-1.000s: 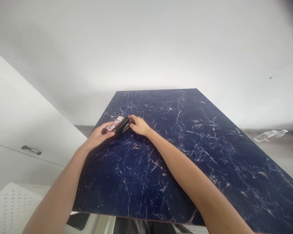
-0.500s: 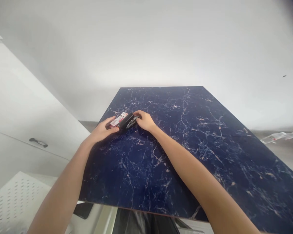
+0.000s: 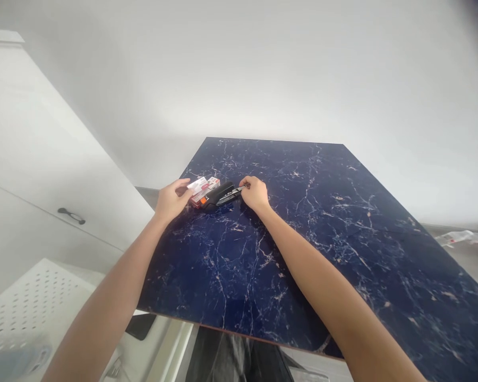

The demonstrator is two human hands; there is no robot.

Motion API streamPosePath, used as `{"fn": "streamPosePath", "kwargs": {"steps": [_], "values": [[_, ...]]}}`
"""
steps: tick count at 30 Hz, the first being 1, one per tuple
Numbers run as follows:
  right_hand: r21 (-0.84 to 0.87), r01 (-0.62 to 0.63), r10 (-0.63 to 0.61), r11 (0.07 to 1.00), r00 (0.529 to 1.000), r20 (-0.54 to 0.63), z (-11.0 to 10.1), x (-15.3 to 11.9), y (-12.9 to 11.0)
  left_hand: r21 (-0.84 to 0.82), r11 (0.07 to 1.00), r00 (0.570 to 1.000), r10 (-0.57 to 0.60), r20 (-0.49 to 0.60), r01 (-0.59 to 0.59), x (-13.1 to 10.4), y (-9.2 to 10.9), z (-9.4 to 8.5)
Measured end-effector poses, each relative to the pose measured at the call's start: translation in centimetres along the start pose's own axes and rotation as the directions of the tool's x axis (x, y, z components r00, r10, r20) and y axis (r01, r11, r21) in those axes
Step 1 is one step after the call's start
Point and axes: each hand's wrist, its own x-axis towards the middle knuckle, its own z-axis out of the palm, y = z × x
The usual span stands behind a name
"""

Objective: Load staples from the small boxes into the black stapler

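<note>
Near the far left of the tabletop, a black stapler (image 3: pixel 220 194) with an orange patch lies with its metal staple channel exposed toward the right. My right hand (image 3: pixel 255 194) is closed at that metal end, its thumb and index finger pinching it. Beside the stapler's left end is a small red-and-white box (image 3: pixel 213 183). My left hand (image 3: pixel 172 200) grips the box's near-left side, where a white flap or card (image 3: pixel 198 185) sticks up by the fingertips. The fingers partly hide the box, so how far it is opened is unclear.
The dark blue marble-patterned table (image 3: pixel 239 276) stands against a pale wall (image 3: pixel 263 69). On the left is a white cabinet (image 3: pixel 43 159) with a dark handle (image 3: pixel 71 216), above a perforated white panel (image 3: pixel 35 297). Crumpled clear plastic (image 3: pixel 464 237) lies beyond the right edge.
The right hand and the stapler have shifted right in view, and the camera view has shifted too. More of the box and the stapler's orange patch now show, with the white flap raised.
</note>
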Motion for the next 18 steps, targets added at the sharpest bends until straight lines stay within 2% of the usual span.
{"fn": "streamPosePath", "kwargs": {"steps": [2, 3, 5, 7, 11, 15, 18], "values": [[-0.029, 0.042, -0.041, 0.999, 0.999, 0.023, 0.1, -0.1, -0.1, 0.029, 0.998, 0.997, -0.045, -0.066, 0.047, 0.4, -0.5, -0.2], [-0.047, 0.062, -0.061, 0.997, 0.998, 0.028, 0.1, -0.2, -0.1, 0.065, 0.995, 0.996, -0.071, -0.060, 0.075, 0.7, -0.7, -0.3], [-0.088, 0.103, -0.101, 0.991, 0.995, 0.025, 0.2, -0.4, -0.2, 0.153, 0.981, 0.992, -0.122, 0.012, 0.119, 1.1, -1.2, -0.4], [-0.129, 0.155, -0.153, 0.979, 0.988, 0.028, 0.3, -0.6, -0.4, 0.228, 0.969, 0.990, -0.119, 0.077, 0.099, 1.3, -1.4, -0.5], [-0.212, 0.216, -0.215, 0.953, 0.976, 0.026, 0.4, -0.9, -0.9, 0.286, 0.954, 0.995, 0.083, 0.058, -0.096, 0.9, -1.3, -0.3], [-0.230, 0.161, -0.178, 0.960, 0.982, -0.057, 0.4, -1.1, -1.0, 0.276, 0.907, 0.943, 0.275, 0.188, -0.320, 0.2, -0.6, -0.2], [-0.220, 0.164, -0.190, 0.962, 0.977, -0.100, 0.3, -1.2, -1.0, 0.243, 0.896, 0.921, 0.326, 0.213, -0.373, 0.0, 0.0, -0.4]]}}
